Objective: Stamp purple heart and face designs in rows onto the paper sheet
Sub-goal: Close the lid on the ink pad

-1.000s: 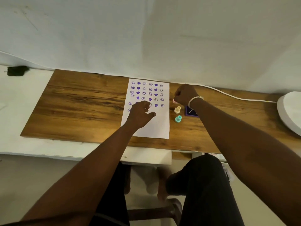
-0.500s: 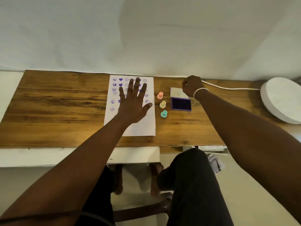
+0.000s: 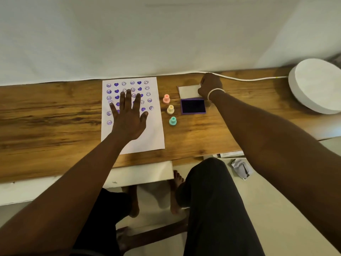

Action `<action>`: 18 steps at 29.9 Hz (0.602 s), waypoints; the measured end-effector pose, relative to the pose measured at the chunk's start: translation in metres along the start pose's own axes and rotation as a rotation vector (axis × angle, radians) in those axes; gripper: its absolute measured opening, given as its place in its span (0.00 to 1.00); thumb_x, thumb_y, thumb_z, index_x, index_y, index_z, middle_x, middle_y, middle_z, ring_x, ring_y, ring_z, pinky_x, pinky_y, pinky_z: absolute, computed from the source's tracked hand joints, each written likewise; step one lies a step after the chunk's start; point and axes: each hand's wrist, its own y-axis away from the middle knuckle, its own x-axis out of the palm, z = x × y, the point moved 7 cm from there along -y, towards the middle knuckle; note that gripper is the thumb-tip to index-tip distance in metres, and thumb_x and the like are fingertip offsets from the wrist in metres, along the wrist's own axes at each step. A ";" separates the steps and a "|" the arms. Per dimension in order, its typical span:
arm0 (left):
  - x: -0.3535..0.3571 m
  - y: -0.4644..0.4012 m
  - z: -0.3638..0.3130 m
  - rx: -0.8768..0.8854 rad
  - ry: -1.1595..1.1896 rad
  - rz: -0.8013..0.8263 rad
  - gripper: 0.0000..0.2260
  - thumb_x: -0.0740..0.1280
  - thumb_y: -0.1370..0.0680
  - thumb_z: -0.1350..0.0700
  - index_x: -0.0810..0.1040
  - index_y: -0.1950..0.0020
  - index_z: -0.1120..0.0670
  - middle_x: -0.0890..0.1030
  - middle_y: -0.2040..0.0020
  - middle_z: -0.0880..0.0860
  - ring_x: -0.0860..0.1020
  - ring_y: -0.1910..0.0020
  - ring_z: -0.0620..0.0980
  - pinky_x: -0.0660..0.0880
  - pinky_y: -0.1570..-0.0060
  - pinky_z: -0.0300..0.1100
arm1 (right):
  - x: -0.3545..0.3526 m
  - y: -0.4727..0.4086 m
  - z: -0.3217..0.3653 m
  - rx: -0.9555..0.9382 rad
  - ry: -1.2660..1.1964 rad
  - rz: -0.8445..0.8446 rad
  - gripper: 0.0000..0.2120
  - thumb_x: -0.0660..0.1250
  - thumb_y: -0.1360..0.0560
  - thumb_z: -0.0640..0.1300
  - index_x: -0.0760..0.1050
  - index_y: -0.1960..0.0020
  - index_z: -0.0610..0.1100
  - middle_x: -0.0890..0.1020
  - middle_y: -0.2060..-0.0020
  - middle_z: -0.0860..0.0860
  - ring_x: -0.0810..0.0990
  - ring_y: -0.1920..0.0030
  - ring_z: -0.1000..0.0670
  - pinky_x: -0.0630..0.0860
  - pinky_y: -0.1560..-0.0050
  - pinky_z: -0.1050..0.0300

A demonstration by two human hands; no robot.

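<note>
L hand (image 3: 129, 117) flat, fingers spread; R hand (image 3: 209, 85) curled, reaching fwd

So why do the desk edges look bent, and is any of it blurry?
Head view: the wide-angle lens bows the desk and stretches the arms near the frame edges. Soft, dim light, no glare; a faint shadow lies beside the lamp. The stamps and paper are fairly sharp; the prints around the left hand look slightly smeared.

The left hand (image 3: 128, 117) lies spread flat across the white stamped paper sheet (image 3: 153, 133), covering its middle. Three small pastel stampers (image 3: 170, 109) and the open purple ink pad (image 3: 193, 106) crowd its right side; bare wooden tabletop (image 3: 49, 115) lies open leftward.
</note>
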 end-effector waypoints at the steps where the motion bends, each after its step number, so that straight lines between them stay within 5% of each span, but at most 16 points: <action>1: -0.001 -0.002 -0.001 0.000 0.015 -0.012 0.30 0.54 0.18 0.44 0.48 0.20 0.52 0.45 0.19 0.58 0.42 0.20 0.59 0.44 0.26 0.68 | -0.002 -0.002 -0.004 0.026 -0.033 -0.012 0.14 0.69 0.29 0.39 0.80 0.44 0.38 0.83 0.45 0.42 0.80 0.42 0.41 0.77 0.41 0.52; 6: -0.010 -0.004 -0.007 0.017 0.049 -0.053 0.30 0.56 0.18 0.44 0.51 0.20 0.54 0.48 0.19 0.59 0.44 0.20 0.60 0.44 0.26 0.66 | -0.009 -0.001 -0.017 0.050 -0.233 -0.002 0.14 0.70 0.31 0.42 0.83 0.46 0.41 0.85 0.47 0.45 0.82 0.46 0.46 0.77 0.44 0.58; 11: -0.013 -0.002 -0.008 -0.002 0.058 -0.061 0.30 0.57 0.18 0.45 0.51 0.21 0.54 0.49 0.19 0.59 0.46 0.20 0.60 0.45 0.25 0.65 | -0.019 0.027 -0.029 -0.151 -0.216 -0.055 0.08 0.70 0.34 0.42 0.83 0.56 0.41 0.85 0.60 0.47 0.82 0.57 0.49 0.75 0.55 0.61; 15: -0.015 0.003 -0.009 -0.003 0.062 -0.057 0.29 0.57 0.18 0.46 0.52 0.21 0.55 0.50 0.19 0.59 0.46 0.20 0.61 0.46 0.25 0.65 | -0.009 0.052 -0.041 -0.278 -0.203 0.063 0.06 0.72 0.33 0.39 0.81 0.57 0.41 0.84 0.57 0.44 0.83 0.58 0.47 0.78 0.59 0.67; 18: -0.015 0.005 -0.008 -0.010 0.072 -0.052 0.29 0.57 0.18 0.46 0.52 0.21 0.55 0.49 0.19 0.59 0.46 0.20 0.60 0.47 0.25 0.65 | 0.000 0.058 -0.044 -0.309 -0.141 0.145 0.10 0.73 0.35 0.38 0.79 0.53 0.45 0.83 0.54 0.44 0.83 0.55 0.43 0.82 0.53 0.51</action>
